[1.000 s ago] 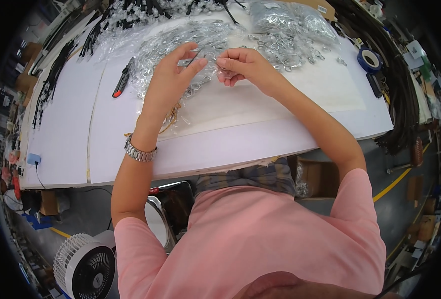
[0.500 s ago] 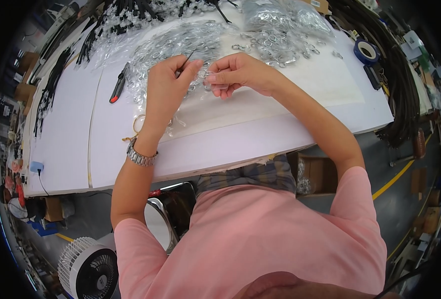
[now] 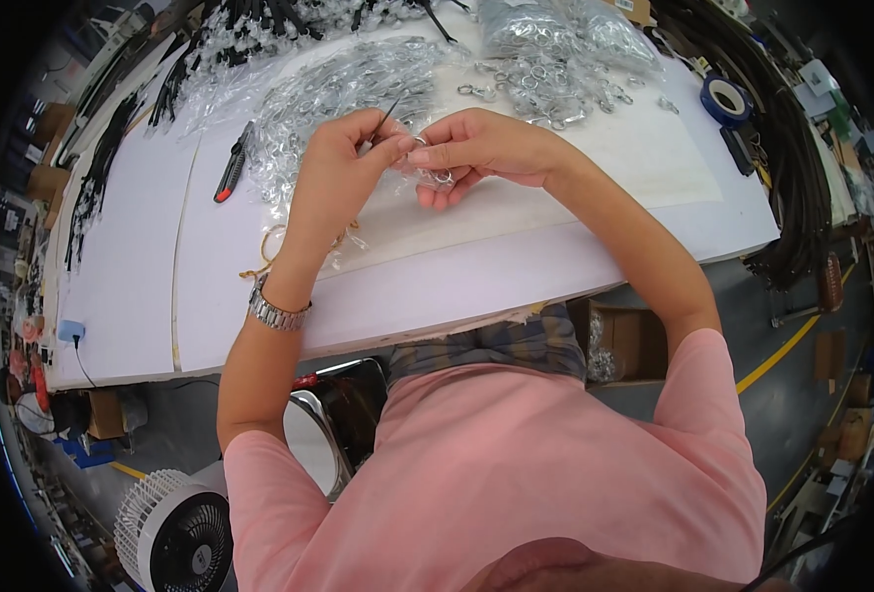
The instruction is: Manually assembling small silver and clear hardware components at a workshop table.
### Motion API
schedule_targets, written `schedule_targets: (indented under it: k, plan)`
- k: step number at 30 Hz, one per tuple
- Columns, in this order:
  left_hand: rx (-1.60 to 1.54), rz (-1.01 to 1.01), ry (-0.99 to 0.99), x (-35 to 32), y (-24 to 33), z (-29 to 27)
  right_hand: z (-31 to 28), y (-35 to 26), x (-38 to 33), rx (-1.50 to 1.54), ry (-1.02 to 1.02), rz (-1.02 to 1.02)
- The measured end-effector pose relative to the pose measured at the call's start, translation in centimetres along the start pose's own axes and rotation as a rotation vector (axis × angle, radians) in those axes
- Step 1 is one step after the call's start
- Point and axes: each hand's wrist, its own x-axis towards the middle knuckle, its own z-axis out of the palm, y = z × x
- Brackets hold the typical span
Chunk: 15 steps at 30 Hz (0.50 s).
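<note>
Now left hand (image 3: 343, 158) nearer right hand (image 3: 496, 148)

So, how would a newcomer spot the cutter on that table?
Start at the big white table and look left of the person's left hand. Beside the pile of clear bags lies a slim dark cutter, its red end toward the person. That spot of red sets it apart from the silvery, see-through bags.

Pink short-sleeved shirt (image 3: 516, 464), silver link watch (image 3: 277, 307), checked bottoms (image 3: 491, 348)
</note>
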Motion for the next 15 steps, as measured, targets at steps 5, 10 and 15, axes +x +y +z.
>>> schedule_targets:
  k: [5, 10, 15]
  plan:
    - [-0.18, -0.107, 0.04, -0.2, 1.2, 0.1, -0.5, -0.2, -0.1, 0.026, 0.047, -0.016]
    - [-0.242, -0.112, 0.125, 0.0, 1.2, 0.2, -0.2, 0.6, 0.6, 0.245, 0.369, -0.221]
    - [-0.291, -0.093, 0.019, -0.6, 1.7, 2.0, 1.5, 1.2, 1.1, 0.305, 0.441, -0.261]
